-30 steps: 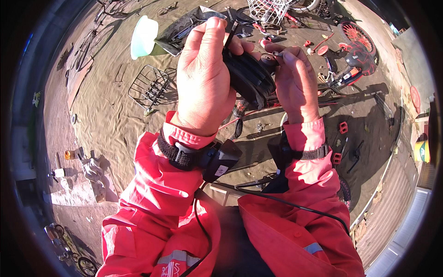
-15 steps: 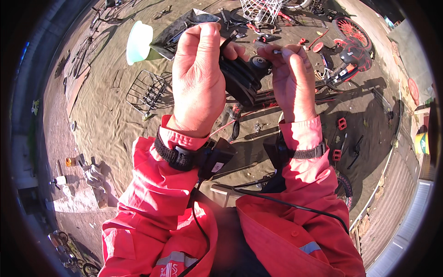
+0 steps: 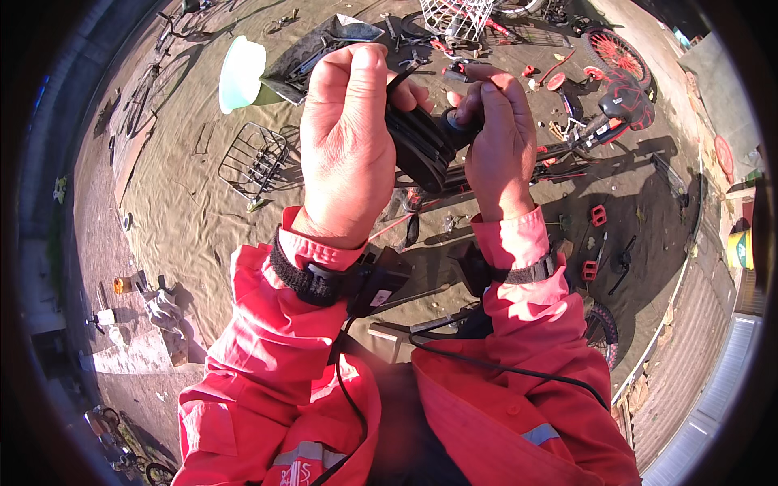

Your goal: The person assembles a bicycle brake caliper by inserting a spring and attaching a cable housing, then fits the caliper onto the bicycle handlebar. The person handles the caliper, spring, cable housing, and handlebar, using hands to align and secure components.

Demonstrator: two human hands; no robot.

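Raised in front of me is a black part (image 3: 421,147) with a curved, ridged body and a round end. My left hand (image 3: 347,154) is closed around its left side, thumb upright, with fingertips showing behind it. A thin black strip sticks up beside those fingers. My right hand (image 3: 501,150) is closed in a pinch, its fingertips at the round end. The small silver bolt-like piece seen in that pinch earlier is hidden by the fingers now.
Behind my hands a red-and-black bicycle frame with a saddle (image 3: 626,104) lies on a cloth (image 3: 186,194). Around it are a black wire rack (image 3: 253,162), a tool tray (image 3: 356,31), a pale green basin (image 3: 242,74), a white basket (image 3: 455,18) and red pedals (image 3: 598,215).
My right hand has moved left and in against the round end of the black part, and its fingers have curled more. The silver piece has gone from sight. My left hand stays nearly still.
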